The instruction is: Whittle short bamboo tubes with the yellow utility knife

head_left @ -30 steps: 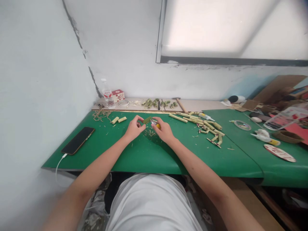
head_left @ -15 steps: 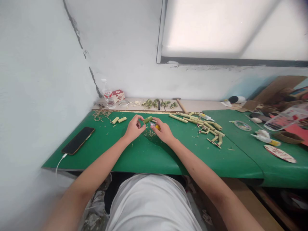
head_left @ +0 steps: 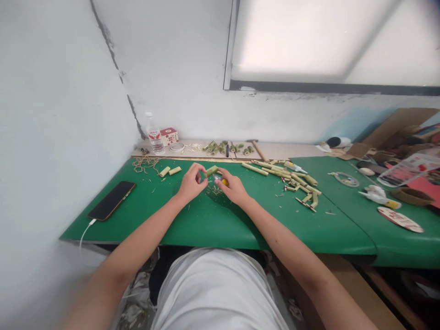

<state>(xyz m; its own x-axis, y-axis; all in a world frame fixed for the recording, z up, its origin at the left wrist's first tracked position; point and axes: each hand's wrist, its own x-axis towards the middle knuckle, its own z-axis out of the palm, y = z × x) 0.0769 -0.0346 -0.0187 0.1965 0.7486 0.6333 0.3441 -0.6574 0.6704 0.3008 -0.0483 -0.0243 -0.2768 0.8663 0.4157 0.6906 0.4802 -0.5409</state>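
Observation:
Over the middle of the green table, my left hand (head_left: 193, 182) grips one end of a short green bamboo piece (head_left: 211, 171) between thumb and fingers. My right hand (head_left: 233, 185) is closed around a small yellow and grey cutter (head_left: 224, 182), partly hidden by the fingers. The cutter's grey end lies close to the bamboo's right side; whether it touches cannot be made out. Fine shavings (head_left: 216, 190) lie on the table beneath the hands. To the left of my left hand are two peeled bamboo pieces (head_left: 169, 171).
A phone (head_left: 112, 200) with a white cable lies at left. Twine (head_left: 146, 163), a water bottle (head_left: 155, 137) and a box (head_left: 169, 136) stand behind. Along the back board are green bamboo pieces (head_left: 215, 147) and a hammer (head_left: 259, 150). Bamboo sticks (head_left: 282, 173) and glue bottles (head_left: 380, 197) lie right.
The bamboo piece has turned slightly in my left hand, showing a paler side. Both hands stay in nearly the same place.

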